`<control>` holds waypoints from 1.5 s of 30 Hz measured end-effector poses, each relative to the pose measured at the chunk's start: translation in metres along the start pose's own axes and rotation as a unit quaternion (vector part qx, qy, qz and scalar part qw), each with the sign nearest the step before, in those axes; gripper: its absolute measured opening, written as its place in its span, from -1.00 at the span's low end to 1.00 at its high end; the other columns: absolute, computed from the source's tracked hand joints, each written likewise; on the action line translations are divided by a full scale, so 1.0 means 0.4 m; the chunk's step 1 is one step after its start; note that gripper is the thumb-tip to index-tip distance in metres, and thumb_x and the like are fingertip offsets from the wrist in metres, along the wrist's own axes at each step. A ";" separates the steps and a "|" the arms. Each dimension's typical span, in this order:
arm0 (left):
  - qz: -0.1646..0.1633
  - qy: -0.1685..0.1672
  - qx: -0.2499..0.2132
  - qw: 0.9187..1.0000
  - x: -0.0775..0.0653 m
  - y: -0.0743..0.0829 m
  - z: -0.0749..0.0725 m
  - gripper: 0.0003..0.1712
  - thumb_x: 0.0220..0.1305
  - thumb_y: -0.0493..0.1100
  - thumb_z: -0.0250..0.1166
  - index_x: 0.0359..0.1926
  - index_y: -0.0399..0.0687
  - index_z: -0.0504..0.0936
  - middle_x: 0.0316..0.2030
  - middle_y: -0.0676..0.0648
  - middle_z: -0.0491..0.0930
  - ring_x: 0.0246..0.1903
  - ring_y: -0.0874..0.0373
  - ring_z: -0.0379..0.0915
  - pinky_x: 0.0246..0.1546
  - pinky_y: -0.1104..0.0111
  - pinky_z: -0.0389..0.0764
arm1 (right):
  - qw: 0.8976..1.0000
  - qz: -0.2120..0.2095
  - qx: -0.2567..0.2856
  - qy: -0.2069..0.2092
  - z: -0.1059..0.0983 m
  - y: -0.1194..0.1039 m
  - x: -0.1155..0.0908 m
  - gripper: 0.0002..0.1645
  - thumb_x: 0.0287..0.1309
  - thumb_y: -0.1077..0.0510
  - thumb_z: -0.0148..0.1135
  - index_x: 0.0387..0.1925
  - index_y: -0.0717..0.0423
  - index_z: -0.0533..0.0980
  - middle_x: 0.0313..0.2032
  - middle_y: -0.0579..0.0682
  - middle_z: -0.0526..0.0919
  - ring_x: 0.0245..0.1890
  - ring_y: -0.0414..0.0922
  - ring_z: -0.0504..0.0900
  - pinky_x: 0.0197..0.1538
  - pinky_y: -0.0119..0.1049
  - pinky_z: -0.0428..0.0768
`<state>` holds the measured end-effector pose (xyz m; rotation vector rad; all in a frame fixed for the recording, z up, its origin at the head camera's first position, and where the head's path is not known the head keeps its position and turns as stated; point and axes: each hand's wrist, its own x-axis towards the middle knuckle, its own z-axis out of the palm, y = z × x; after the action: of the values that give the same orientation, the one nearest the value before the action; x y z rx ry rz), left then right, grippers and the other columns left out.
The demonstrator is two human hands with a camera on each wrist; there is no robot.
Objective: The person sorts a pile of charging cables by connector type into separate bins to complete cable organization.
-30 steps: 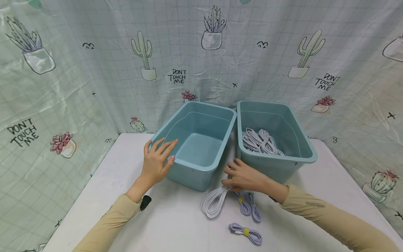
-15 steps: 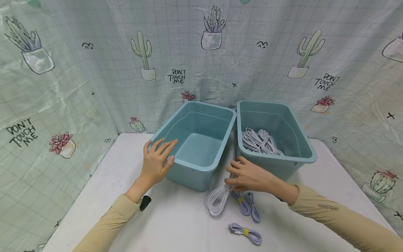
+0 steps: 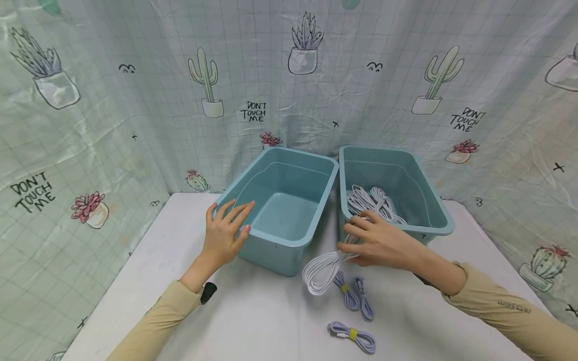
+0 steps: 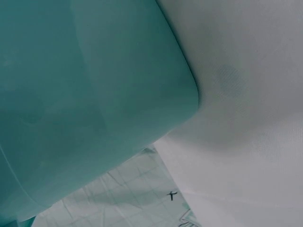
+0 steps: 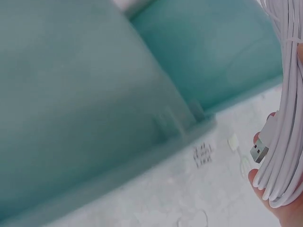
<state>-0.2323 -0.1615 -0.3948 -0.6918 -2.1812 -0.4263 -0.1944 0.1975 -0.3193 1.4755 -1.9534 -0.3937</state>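
My right hand (image 3: pixel 381 241) grips a coiled white USB cable (image 3: pixel 322 273) by its tied end, with the loop hanging out to the left. That hand is just in front of the right blue-green bin (image 3: pixel 429 230). The right wrist view shows the cable's metal USB plug (image 5: pixel 259 151) beside the bundled strands. My left hand (image 3: pixel 224 233) rests with spread fingers on the near left corner of the left blue-green bin (image 3: pixel 282 240), whose inside shows no contents. White cable coils (image 3: pixel 361 198) lie in the right bin.
Two small lilac cables, one with a yellow tie (image 3: pixel 344 289) and one (image 3: pixel 365 301) beside it, lie on the white table (image 3: pixel 253 321) below the held coil. Another yellow-tied lilac cable (image 3: pixel 354 336) lies nearer the front. A printed curtain (image 3: pixel 271 75) hangs behind the bins.
My right hand has lifted the white cable coil and carried it rightward toward the right bin's front. My left hand stays on the left bin.
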 end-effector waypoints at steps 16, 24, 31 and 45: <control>0.001 0.005 -0.003 1.000 0.006 -0.001 0.001 -0.33 0.31 0.25 -0.43 0.20 0.09 0.37 -0.03 -0.07 0.54 0.09 -0.14 0.28 0.11 -0.20 -0.03 | 0.996 0.039 -0.062 0.048 -0.121 0.107 -0.045 -0.49 0.29 -0.21 -0.41 -0.27 -0.13 0.48 -0.34 0.02 0.47 -0.29 -0.03 0.43 -0.24 -0.11 0.39; 0.000 0.005 -0.003 1.000 0.009 0.002 -0.002 -0.31 0.31 0.25 -0.43 0.18 0.06 0.39 -0.04 -0.07 0.54 0.09 -0.14 0.29 0.11 -0.19 -0.03 | 0.992 0.079 -0.055 0.084 -0.154 0.158 -0.062 -0.43 0.24 -0.29 -0.34 -0.30 -0.09 0.53 -0.38 0.03 0.51 -0.32 0.02 0.44 -0.34 -0.04 0.42; 0.002 0.005 -0.003 1.000 0.006 0.001 0.000 -0.31 0.31 0.26 -0.44 0.19 0.07 0.38 -0.03 -0.07 0.54 0.09 -0.14 0.28 0.10 -0.20 -0.03 | 0.985 0.107 -0.066 0.122 -0.160 0.205 -0.083 -0.43 0.21 -0.30 -0.24 -0.35 -0.02 0.55 -0.42 0.09 0.54 -0.37 0.11 0.46 -0.46 -0.06 0.36; 0.002 0.007 0.000 1.000 0.002 0.002 -0.002 -0.33 0.32 0.24 -0.42 0.19 0.08 0.38 -0.04 -0.07 0.55 0.08 -0.13 0.29 0.08 -0.21 0.01 | 0.970 0.192 -0.108 0.100 -0.149 0.272 -0.121 -0.32 0.18 -0.36 -0.31 -0.37 0.05 0.53 -0.44 0.16 0.52 -0.44 0.12 0.41 -0.54 -0.04 0.36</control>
<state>-0.2318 -0.1611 -0.3935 -0.6902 -2.1667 -0.4280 -0.2283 0.2864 -0.2262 0.9338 -1.9092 -0.2625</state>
